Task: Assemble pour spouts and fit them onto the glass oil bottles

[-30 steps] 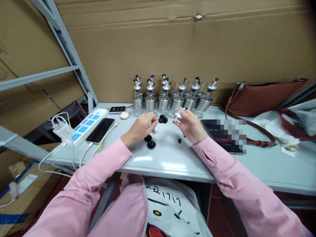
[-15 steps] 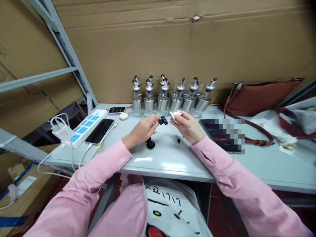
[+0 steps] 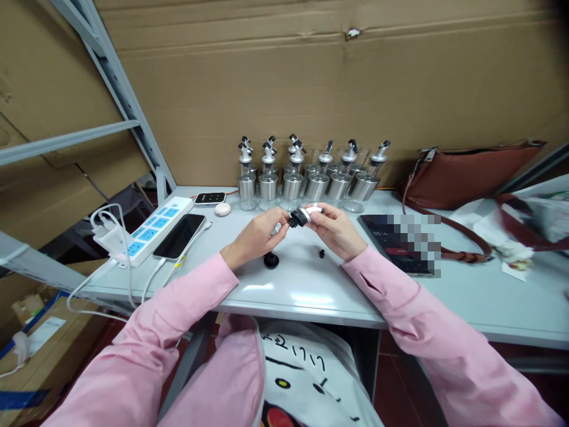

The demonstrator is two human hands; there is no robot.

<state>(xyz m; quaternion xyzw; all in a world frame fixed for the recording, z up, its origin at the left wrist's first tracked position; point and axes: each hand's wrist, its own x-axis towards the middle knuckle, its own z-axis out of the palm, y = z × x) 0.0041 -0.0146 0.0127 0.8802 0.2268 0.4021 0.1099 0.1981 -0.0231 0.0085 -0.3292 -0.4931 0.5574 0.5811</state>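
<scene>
In my right hand [image 3: 336, 228] is a silver pourer spout [image 3: 313, 212], pinched between thumb and fingers above the table. A black ribbed stopper [image 3: 297, 219] sits against the spout's base, pointing left. The fingers of my left hand [image 3: 260, 234] close on the stopper's narrow end; something pale shows between them, too small to name. Below my left hand, a round black cap [image 3: 271, 260] lies on the table, partly covered by the fingers. A tiny black piece [image 3: 322, 254] lies under my right hand.
Behind my hands stand several glass-and-steel oil bottles [image 3: 292, 185] with pourers. To the left are a power strip [image 3: 153, 228], a phone [image 3: 180, 236], a small display device [image 3: 210, 199] and a round white case [image 3: 223, 209]. A tablet [image 3: 391, 243] and a brown bag [image 3: 471, 175] lie to the right.
The spout's base and the black stopper, apart with a pale stem between them earlier, now sit together. My right hand has tilted the spout slightly; my left fingers have slid toward the stopper's end.
</scene>
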